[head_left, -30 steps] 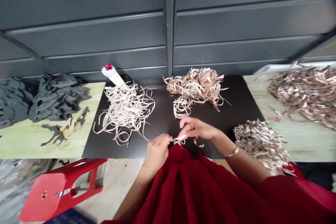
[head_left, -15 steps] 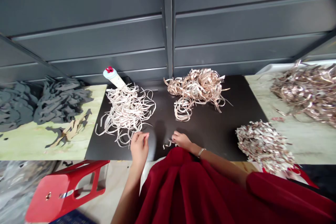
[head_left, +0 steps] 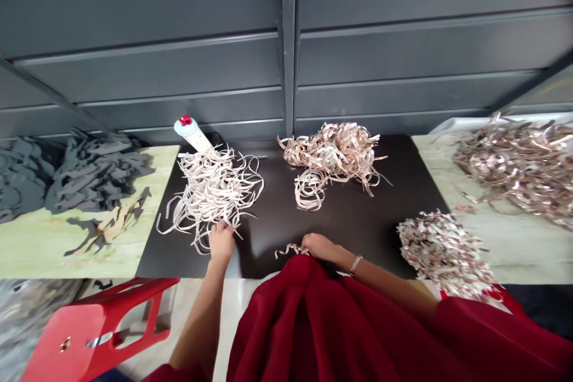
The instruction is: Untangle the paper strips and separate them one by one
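Note:
A loose heap of thin white strips (head_left: 212,188) lies on the left of the black mat (head_left: 268,209). At its near edge is my left hand (head_left: 221,242), fingers curled together on a white strip, their tips partly hidden. My right hand (head_left: 319,247) rests low over the mat near my red clothing. Its fingers are closed on a small bunch of curled strips (head_left: 292,248), whose twisted ends stick out to the left.
Shiny rose-gold strips (head_left: 340,152) lie at the mat's back, a curly bundle (head_left: 445,250) at its right edge, and a larger shiny heap (head_left: 523,167) farther right. A white cup (head_left: 193,134), dark grey cut pieces (head_left: 98,173) and a red stool (head_left: 98,334) are on the left.
My left hand has moved left, onto the near edge of the white heap. My right hand has shifted slightly right, and more of the curled strips shows beside it. The view has shifted slightly.

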Action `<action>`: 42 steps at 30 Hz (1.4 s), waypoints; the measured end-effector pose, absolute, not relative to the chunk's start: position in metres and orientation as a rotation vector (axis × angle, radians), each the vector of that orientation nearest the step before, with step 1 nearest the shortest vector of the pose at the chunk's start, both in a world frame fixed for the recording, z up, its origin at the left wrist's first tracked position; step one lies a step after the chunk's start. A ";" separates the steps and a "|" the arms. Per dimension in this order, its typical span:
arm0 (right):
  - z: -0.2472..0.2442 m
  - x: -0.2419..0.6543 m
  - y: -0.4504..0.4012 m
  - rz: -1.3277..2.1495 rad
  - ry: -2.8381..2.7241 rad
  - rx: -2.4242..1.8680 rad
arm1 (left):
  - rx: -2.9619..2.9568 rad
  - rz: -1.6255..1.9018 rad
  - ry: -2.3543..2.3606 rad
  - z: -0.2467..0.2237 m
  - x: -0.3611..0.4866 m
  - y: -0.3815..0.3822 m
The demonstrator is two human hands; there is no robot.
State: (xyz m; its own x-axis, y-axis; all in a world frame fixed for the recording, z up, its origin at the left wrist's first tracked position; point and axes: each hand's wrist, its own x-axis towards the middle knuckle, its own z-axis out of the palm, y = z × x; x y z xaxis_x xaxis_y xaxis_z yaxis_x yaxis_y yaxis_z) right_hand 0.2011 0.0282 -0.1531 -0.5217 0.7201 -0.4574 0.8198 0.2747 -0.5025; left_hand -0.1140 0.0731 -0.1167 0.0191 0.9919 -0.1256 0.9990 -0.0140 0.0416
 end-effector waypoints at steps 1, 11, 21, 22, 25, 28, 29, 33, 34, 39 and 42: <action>-0.151 0.201 0.035 -1.040 2.365 1.509 | 2.157 -0.146 2.094 -0.120 -0.112 0.077; -0.153 0.249 0.086 -0.850 2.020 2.154 | 2.170 -0.176 1.976 -0.114 -0.106 0.082; -0.131 0.225 0.077 -1.452 2.061 2.661 | 2.026 0.360 1.813 -0.096 -0.061 0.051; -0.125 0.221 0.077 -1.580 2.033 2.707 | 2.011 0.398 1.772 -0.094 -0.052 0.049; -0.104 0.210 0.076 -2.063 1.931 2.709 | 1.978 0.476 1.634 -0.085 -0.022 0.046; -0.082 0.196 0.070 -2.520 1.820 2.573 | 1.956 0.524 1.536 -0.070 0.006 0.043; -0.074 0.191 0.067 -2.640 1.787 2.517 | 1.918 0.556 1.510 -0.065 0.013 0.042; -0.045 0.179 0.054 -2.973 1.709 2.226 | 1.541 0.754 1.417 -0.048 0.029 0.041; -0.039 0.179 0.052 -3.025 1.713 2.146 | 1.481 0.776 1.408 -0.046 0.030 0.041; -0.026 0.190 0.049 -2.687 1.957 2.445 | 1.259 0.831 1.370 -0.042 0.024 0.037; -0.026 0.197 0.046 -2.389 2.045 2.440 | 1.004 0.890 1.334 -0.036 0.022 0.033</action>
